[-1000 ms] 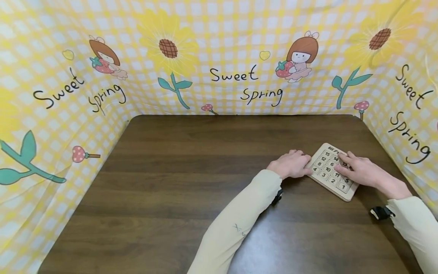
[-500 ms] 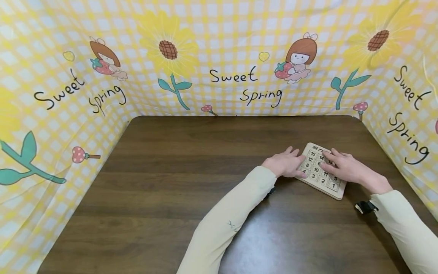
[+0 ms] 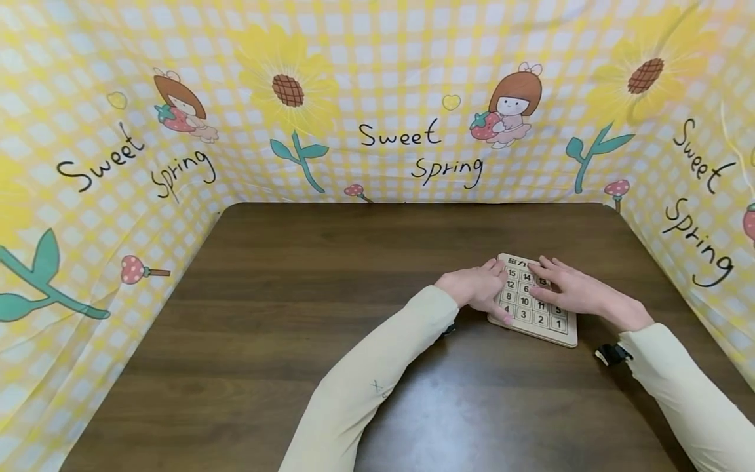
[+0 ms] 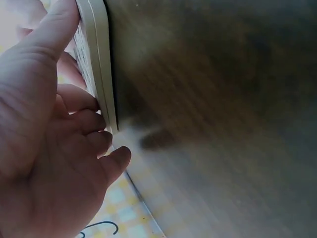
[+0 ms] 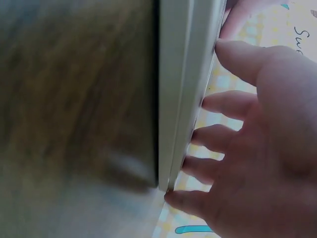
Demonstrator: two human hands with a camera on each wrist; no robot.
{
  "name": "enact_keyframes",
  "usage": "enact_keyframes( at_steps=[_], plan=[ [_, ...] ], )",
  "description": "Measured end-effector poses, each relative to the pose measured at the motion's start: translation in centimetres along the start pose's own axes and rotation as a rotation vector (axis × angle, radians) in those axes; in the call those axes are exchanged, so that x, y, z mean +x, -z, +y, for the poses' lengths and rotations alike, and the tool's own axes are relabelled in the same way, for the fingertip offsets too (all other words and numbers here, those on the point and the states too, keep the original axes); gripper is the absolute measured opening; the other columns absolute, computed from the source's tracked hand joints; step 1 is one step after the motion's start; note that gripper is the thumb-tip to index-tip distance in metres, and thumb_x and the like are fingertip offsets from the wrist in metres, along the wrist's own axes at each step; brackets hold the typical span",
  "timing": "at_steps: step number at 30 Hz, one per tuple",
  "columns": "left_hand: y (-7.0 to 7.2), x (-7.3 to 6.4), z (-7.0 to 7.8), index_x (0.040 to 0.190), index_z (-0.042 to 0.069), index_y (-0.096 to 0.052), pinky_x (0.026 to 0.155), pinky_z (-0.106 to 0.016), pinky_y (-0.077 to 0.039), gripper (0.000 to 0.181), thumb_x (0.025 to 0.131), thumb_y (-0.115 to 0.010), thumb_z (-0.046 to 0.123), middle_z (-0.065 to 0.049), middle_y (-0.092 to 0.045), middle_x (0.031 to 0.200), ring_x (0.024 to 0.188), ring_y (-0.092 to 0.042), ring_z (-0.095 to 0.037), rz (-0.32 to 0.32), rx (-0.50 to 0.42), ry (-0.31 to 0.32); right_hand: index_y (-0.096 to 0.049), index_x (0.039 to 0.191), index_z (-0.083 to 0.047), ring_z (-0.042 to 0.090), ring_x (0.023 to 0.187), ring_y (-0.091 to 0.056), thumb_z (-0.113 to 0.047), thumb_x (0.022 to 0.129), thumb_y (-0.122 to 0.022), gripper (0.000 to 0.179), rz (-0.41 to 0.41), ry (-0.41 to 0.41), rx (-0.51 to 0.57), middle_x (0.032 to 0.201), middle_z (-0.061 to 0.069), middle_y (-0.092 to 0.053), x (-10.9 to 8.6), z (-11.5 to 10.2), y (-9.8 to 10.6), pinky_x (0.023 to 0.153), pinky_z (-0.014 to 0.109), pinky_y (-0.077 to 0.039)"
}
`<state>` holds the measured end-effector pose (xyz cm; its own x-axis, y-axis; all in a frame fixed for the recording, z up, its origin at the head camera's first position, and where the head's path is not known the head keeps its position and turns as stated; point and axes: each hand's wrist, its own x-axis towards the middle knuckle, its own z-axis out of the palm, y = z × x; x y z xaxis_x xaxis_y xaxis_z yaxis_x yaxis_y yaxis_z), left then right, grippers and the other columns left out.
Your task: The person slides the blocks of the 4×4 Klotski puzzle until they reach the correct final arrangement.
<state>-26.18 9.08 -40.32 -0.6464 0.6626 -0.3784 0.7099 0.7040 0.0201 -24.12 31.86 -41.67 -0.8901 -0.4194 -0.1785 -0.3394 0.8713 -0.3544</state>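
A wooden number sliding puzzle (image 3: pixel 533 328) lies on the table's right half, slightly askew, its numbered tiles facing up. My left hand (image 3: pixel 474 288) is at its left side, thumb on the lower left corner and fingers along the left edge. The left wrist view shows the fingertips of that hand (image 4: pixel 59 144) against the board's pale layered edge (image 4: pixel 101 64). My right hand (image 3: pixel 575 292) rests spread fingertips on the upper right tiles, covering some numbers. In the right wrist view, the extended fingers of this hand (image 5: pixel 247 144) touch the board's face along its rim (image 5: pixel 181 99).
The dark wooden table (image 3: pixel 265 314) spreads around the puzzle. A yellow checked cloth (image 3: pixel 407 78) printed with flowers and figures hangs along the back and both sides. A black strap (image 3: pixel 613 354) sits at my right wrist.
The puzzle has slid left across the table and turned anticlockwise, so its lower edge lies more level. Both hands moved left with it, staying on it. The head view shifted slightly.
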Motion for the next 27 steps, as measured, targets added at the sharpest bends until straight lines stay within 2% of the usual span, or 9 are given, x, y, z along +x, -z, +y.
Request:
enact_keyframes(
  at_steps=[4, 7, 11, 16, 23, 27],
  plan=[
    [-0.5, -0.4, -0.5, 0.159, 0.014, -0.014, 0.123, -0.026, -0.022, 0.111, 0.078, -0.055, 0.079, -0.002, -0.004, 0.168, 0.154, -0.005, -0.014, 0.013, -0.025, 0.019, -0.036, 0.15, 0.0, 0.057, 0.143, -0.017, -0.048, 0.098, -0.053, 0.073, 0.011, 0.016, 0.003, 0.156, 0.035, -0.021, 0.0, -0.2, 0.1, 0.111, 0.071, -0.022],
    [-0.8, -0.9, -0.6, 0.159, 0.015, -0.016, 0.121, -0.029, -0.028, 0.111, 0.077, -0.055, 0.08, -0.001, -0.006, 0.167, 0.154, -0.008, -0.013, 0.026, -0.019, 0.04, -0.038, 0.149, 0.001, 0.056, 0.143, -0.018, -0.046, 0.099, -0.053, 0.07, 0.025, 0.019, 0.006, 0.155, 0.035, -0.023, -0.2, -0.3, 0.2, 0.111, 0.071, -0.022],
    [-0.9, -1.4, -0.5, 0.157, 0.012, -0.022, 0.114, -0.031, -0.04, 0.111, 0.076, -0.055, 0.08, -0.004, -0.017, 0.164, 0.151, -0.019, -0.014, 0.067, 0.016, 0.039, -0.039, 0.148, 0.001, 0.056, 0.144, -0.017, -0.046, 0.099, -0.052, 0.069, 0.026, 0.01, 0.008, 0.156, 0.033, -0.022, -0.3, -0.5, 0.1, 0.112, 0.07, -0.022],
    [-1.1, -2.2, -0.7, 0.155, 0.009, -0.027, 0.111, -0.029, -0.043, 0.111, 0.076, -0.056, 0.081, -0.006, -0.025, 0.16, 0.146, -0.026, -0.014, 0.088, 0.033, 0.048, -0.039, 0.147, 0.003, 0.056, 0.143, -0.019, -0.045, 0.1, -0.051, 0.069, 0.013, 0.019, -0.004, 0.156, 0.034, -0.022, -0.4, -1.2, 0.1, 0.112, 0.069, -0.023],
    [-1.4, -3.7, -1.5, 0.152, 0.006, -0.034, 0.104, -0.031, -0.049, 0.11, 0.074, -0.057, 0.081, -0.009, -0.031, 0.157, 0.142, -0.031, -0.016, 0.081, 0.034, 0.091, -0.03, 0.151, 0.005, 0.054, 0.144, -0.017, -0.056, 0.091, -0.059, 0.09, -0.079, 0.02, 0.01, 0.158, 0.034, -0.015, -0.7, -2.4, 0.3, 0.114, 0.068, -0.023],
    [-1.7, -4.6, -1.9, 0.153, 0.008, -0.033, 0.112, -0.033, -0.042, 0.105, 0.078, -0.057, 0.077, -0.011, -0.027, 0.161, 0.149, -0.026, -0.02, 0.042, 0.013, 0.103, -0.026, 0.152, 0.004, 0.053, 0.146, -0.011, -0.058, 0.086, -0.066, 0.099, -0.135, 0.039, 0.056, 0.16, 0.032, -0.009, -0.9, -3.1, 0.3, 0.115, 0.067, -0.019]
  ],
)
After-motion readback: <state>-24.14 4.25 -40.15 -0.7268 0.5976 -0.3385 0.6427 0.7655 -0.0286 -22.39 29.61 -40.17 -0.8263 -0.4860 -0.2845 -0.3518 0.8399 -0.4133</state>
